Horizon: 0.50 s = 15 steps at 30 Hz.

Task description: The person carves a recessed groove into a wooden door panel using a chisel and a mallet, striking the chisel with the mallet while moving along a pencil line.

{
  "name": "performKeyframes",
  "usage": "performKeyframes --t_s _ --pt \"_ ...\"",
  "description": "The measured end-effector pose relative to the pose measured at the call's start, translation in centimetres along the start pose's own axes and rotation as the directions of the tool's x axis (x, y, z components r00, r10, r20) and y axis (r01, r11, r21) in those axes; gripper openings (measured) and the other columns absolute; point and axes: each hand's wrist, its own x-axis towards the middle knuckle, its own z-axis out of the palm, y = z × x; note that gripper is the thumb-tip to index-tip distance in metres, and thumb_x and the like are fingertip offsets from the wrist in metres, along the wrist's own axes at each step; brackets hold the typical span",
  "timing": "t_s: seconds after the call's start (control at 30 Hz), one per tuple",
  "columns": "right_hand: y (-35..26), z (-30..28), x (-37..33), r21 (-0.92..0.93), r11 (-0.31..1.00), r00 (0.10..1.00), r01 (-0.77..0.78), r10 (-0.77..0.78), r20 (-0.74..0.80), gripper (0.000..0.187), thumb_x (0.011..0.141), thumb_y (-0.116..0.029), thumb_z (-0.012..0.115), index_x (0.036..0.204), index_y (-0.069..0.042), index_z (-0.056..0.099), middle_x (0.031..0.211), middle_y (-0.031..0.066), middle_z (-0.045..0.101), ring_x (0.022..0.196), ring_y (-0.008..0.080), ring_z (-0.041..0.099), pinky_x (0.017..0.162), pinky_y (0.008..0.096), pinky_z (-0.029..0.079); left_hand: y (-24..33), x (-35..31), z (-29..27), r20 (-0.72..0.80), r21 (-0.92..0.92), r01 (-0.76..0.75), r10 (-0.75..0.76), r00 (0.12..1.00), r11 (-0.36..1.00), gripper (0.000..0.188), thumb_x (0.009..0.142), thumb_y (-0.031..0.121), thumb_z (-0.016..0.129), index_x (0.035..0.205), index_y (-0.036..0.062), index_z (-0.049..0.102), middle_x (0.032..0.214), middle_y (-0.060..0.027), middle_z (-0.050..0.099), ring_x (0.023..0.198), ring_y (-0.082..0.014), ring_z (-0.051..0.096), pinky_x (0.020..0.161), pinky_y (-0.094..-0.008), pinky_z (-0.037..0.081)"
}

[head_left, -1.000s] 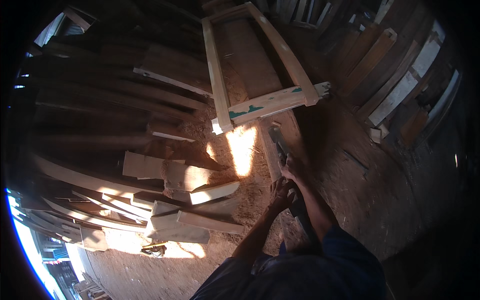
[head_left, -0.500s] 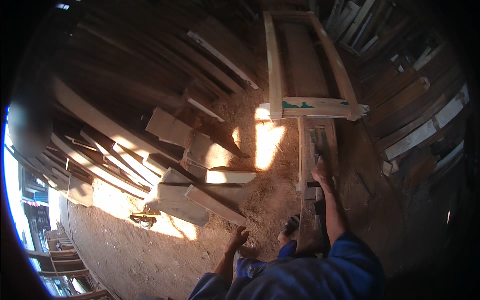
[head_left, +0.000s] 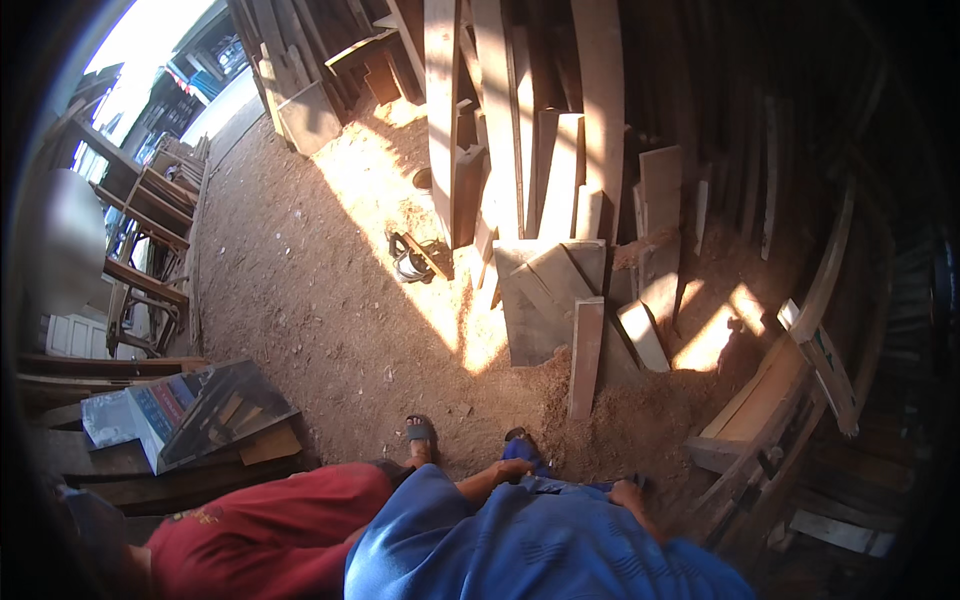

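Observation:
My left hand (head_left: 513,468) is low in front of my blue shirt, by my blue trouser leg (head_left: 527,455). Its fingers look loosely stretched, and nothing shows in them. My right hand (head_left: 628,492) hangs at the right side of my body, its fingers too small and shaded to make out. Further right lies the long workbench (head_left: 745,495), with the pale wooden frame (head_left: 825,365) at its far end. Closest ahead of my hands, a short plank (head_left: 586,360) leans on a broad board (head_left: 545,300).
A person in a red shirt (head_left: 270,520) is close at my left. Beyond them lies a large printed sheet (head_left: 215,410) on stacked timber. A small corded-looking machine (head_left: 412,262) rests on the sunlit ground. Long planks (head_left: 598,100) stand ahead, and wooden shelving (head_left: 150,225) is far left.
My view has swung left, so the bench and frame now appear at the right. My right hand has come off the bench to my side. The person in red has come into view.

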Motion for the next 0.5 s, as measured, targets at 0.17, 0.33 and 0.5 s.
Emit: performKeyframes --t_s 0.17,0.33,0.5 --pt "0.2 -0.5 5.5 -0.047 0.956 0.936 0.289 -0.293 -0.195 0.032 0.087 -0.026 0.058 0.107 -0.003 0.07 0.112 0.0258 0.066 0.111 0.0416 0.062 0.092 0.047 0.049 6.5 -2.2 -9.0 0.136 -0.207 0.326 -0.303 0.943 0.922 0.039 0.093 0.036 0.056 0.116 0.0064 0.068 0.103 -0.0151 0.073 0.094 -0.03 0.07 0.08 -0.0416 0.056" --pt "-7.0 -10.1 6.0 0.207 0.901 0.85 0.382 -0.255 -0.461 0.019 0.078 -0.009 0.058 0.092 0.001 0.067 0.091 0.023 0.069 0.089 0.0371 0.068 0.077 0.0443 0.053 5.8 -7.4 -9.3 -0.347 -0.447 0.333 -0.504 0.791 0.83 0.044 0.097 0.031 0.058 0.13 0.0034 0.061 0.11 -0.017 0.071 0.104 -0.0262 0.068 0.092 -0.0383 0.053" --pt "-18.9 -15.2 5.3 0.846 0.334 0.909 0.416 -0.155 -0.386 0.01 0.096 -0.009 0.043 0.103 -0.01 0.05 0.074 0.0062 0.059 0.056 0.0141 0.059 0.047 0.0286 0.047 9.3 -10.9 -13.9 -0.44 -0.794 -0.02 -0.553 0.708 0.607 0.048 0.098 0.029 0.059 0.135 -0.001 0.055 0.124 -0.0169 0.066 0.117 -0.027 0.062 0.097 -0.0371 0.05"
